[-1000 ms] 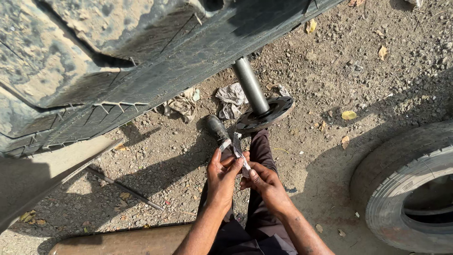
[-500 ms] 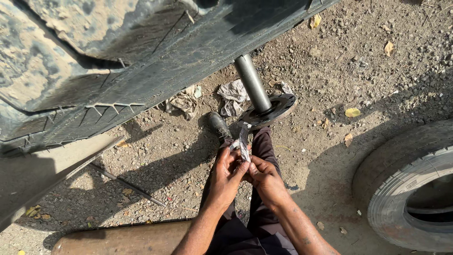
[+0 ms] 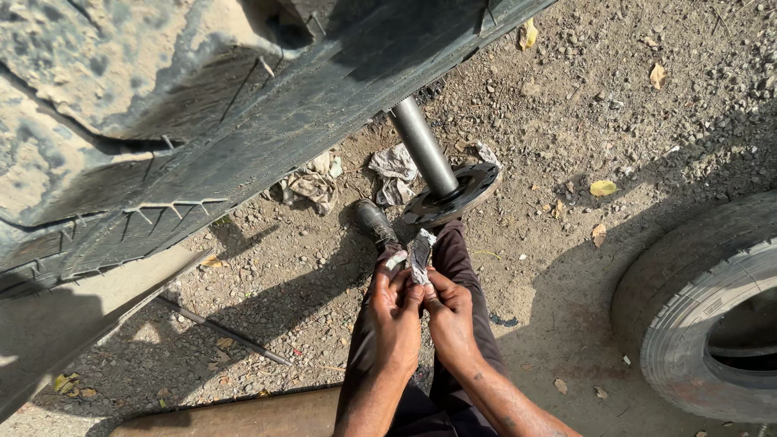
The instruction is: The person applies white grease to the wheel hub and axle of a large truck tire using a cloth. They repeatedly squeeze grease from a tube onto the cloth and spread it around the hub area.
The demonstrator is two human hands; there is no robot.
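My left hand [image 3: 394, 316] and my right hand [image 3: 449, 311] are pressed together over my lap, both pinching a small crumpled grey-white piece [image 3: 420, 253] of foil or paper that sticks up between the fingertips. What lies inside it is hidden. My dark trouser legs [image 3: 455, 267] stretch out below, ending in a black shoe [image 3: 375, 222]. Just beyond the hands a steel axle shaft [image 3: 424, 146] with a round bolted flange [image 3: 455, 194] rests on the gravel and runs up under a vehicle.
A large muddy tyre [image 3: 202, 121] fills the upper left. Another tyre [image 3: 704, 316] lies at the right edge. Dirty rags [image 3: 393, 171] lie near the shaft. A thin metal rod [image 3: 222, 330] lies on the gravel at left, and a brown pipe [image 3: 235, 417] runs along the bottom.
My hands have drawn slightly nearer to me and closed tighter around the crumpled piece; the view shifted a little. The shaft and tyres have not moved.
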